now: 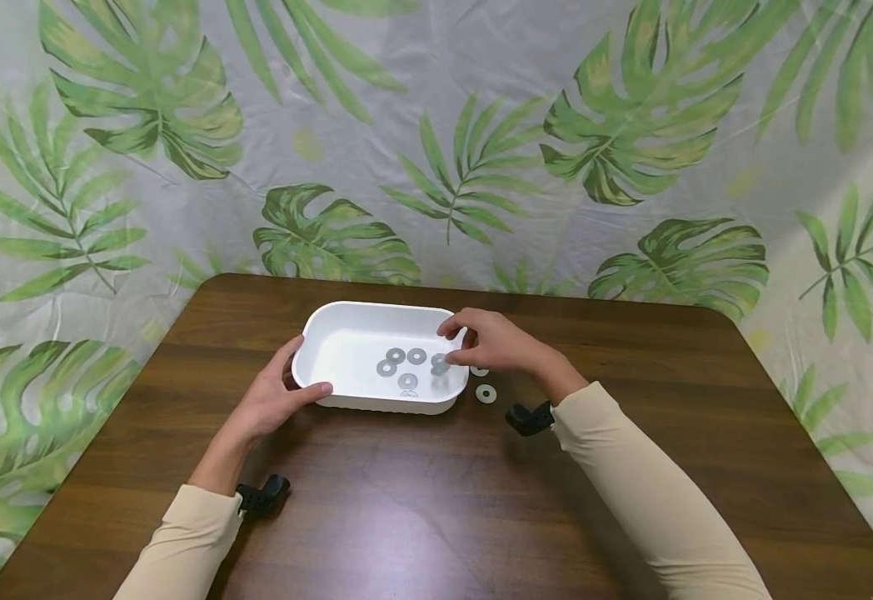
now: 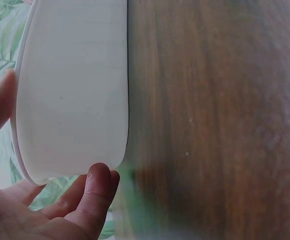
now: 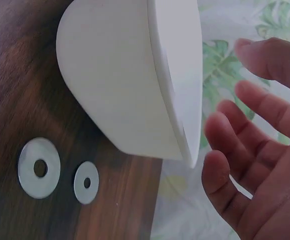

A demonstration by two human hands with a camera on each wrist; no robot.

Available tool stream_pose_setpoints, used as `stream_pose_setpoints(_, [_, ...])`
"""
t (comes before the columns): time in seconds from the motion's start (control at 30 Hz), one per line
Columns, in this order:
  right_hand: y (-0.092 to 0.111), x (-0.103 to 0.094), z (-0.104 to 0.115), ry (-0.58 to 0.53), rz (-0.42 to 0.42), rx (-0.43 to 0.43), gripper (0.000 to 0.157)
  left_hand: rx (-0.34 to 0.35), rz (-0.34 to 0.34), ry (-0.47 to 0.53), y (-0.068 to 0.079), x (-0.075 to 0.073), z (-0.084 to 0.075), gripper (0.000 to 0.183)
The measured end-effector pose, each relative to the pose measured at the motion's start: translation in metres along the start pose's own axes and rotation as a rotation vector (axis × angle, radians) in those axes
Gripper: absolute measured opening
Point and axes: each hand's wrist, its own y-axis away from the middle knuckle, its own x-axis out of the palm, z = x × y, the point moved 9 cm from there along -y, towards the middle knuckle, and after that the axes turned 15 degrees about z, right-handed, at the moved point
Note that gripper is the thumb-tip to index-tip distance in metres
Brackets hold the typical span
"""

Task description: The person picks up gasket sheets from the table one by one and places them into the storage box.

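A white plastic tray [image 1: 376,403] rests on the table, with several flat metal washers [image 1: 407,381] lying inside. My left hand [image 1: 275,396] grips its left end, the thumb on the front rim and the fingers against the end wall [image 2: 75,90]. Over the right end, my right hand [image 1: 491,340] hovers with thumb and fingers spread apart. Nothing shows between those fingers [image 3: 217,132] in the right wrist view. One blurred washer [image 1: 440,360] is just below the right fingertips. Two more washers lie on the table beside the tray, the nearer one [image 3: 39,168] whole and flat.
The brown wooden table [image 1: 406,500] extends around the tray, its back edge just behind it. A leaf-patterned cloth [image 1: 481,150] hangs beyond that edge. Black wrist devices [image 1: 530,418] sit on both arms, at the ends of the beige sleeves.
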Motion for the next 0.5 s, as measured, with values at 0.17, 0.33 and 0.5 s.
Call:
stream_pose_setpoints(0.17, [0.014, -0.007, -0.013, -0.019, -0.057, 0.035, 0.033, 0.003, 0.007, 0.0, 0.0, 0.002, -0.001, 0.095])
stream_pose_setpoints(0.33, [0.032, -0.006, -0.037, -0.066, -0.096, 0.098, 0.028, -0.001, 0.013, 0.002, 0.0, 0.003, -0.002, 0.096])
stream_pose_setpoints(0.5, [0.036, 0.004, -0.064, -0.051, -0.089, 0.159, 0.026, -0.006, 0.009, 0.001, 0.002, 0.002, -0.002, 0.097])
